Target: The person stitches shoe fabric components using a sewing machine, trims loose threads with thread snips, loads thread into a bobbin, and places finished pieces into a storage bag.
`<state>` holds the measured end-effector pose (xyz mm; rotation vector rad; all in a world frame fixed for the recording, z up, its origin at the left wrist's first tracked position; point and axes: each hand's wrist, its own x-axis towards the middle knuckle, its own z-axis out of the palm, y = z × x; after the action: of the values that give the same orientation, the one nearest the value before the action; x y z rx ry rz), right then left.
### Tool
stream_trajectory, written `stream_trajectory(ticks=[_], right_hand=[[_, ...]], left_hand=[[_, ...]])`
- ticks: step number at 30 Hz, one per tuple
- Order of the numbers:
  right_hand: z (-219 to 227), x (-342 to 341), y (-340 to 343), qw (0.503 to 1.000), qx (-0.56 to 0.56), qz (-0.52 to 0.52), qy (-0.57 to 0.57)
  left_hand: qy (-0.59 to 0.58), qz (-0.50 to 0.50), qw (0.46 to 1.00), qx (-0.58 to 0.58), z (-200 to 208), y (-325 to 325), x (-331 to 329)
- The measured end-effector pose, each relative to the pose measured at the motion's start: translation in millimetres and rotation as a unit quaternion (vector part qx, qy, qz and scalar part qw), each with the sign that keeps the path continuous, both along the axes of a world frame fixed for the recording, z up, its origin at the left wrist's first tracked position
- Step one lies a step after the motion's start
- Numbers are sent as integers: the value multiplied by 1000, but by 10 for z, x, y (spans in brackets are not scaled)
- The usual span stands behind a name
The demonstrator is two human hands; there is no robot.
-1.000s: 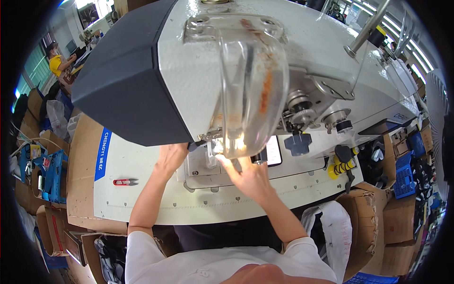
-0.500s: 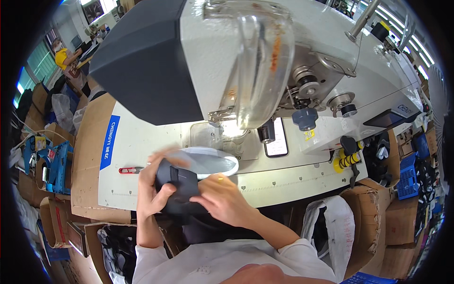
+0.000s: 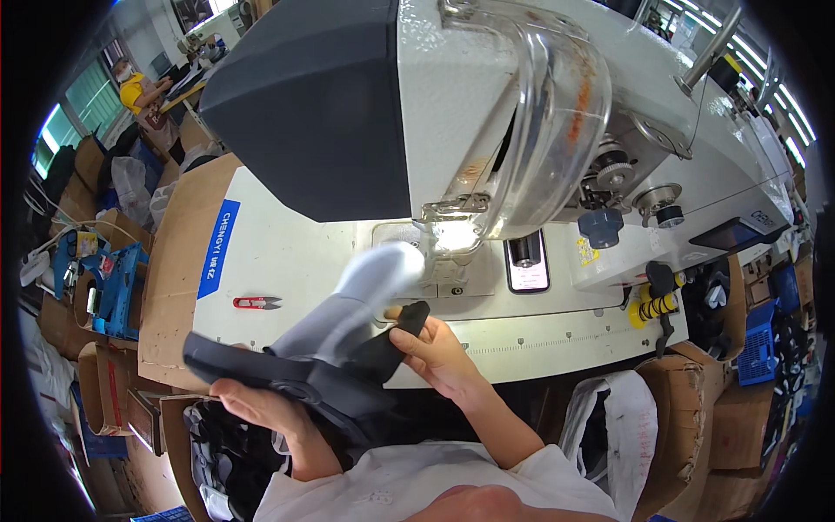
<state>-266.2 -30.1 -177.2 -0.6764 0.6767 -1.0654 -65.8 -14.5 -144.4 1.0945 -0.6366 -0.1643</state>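
Dark-and-white fabric piece (image 3: 300,370), before the sewing machine (image 3: 461,87). Right hand (image 3: 442,358), nearer the machine: grip pinched on a black corner. Left hand (image 3: 261,407): grip around the dark body, fingers partly hidden. White length lies beyond left grip, slanting toward machine, tip blurred. Red snips (image 3: 255,303) on table (image 3: 278,261), left of machine.

Held piece (image 3: 323,337) black and white; sewing machine (image 3: 448,104) white, end cover (image 3: 309,113) charcoal; snips (image 3: 256,303) red-handled; label (image 3: 218,249) blue
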Motion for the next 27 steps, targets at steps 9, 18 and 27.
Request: stream_trajectory(ticks=[9, 18, 27], right_hand=[[107, -120, -177, 982, -92, -154, -49], [241, -637, -480, 746, -293, -330, 498], [331, -629, -448, 701, -337, -355, 519]], left_hand=[[-57, -59, 996, -27, -36, -116, -143], [-290, -469, 824, 128, 225, -701, -641], [-272, -510, 802, 150, 241, -780, -662]])
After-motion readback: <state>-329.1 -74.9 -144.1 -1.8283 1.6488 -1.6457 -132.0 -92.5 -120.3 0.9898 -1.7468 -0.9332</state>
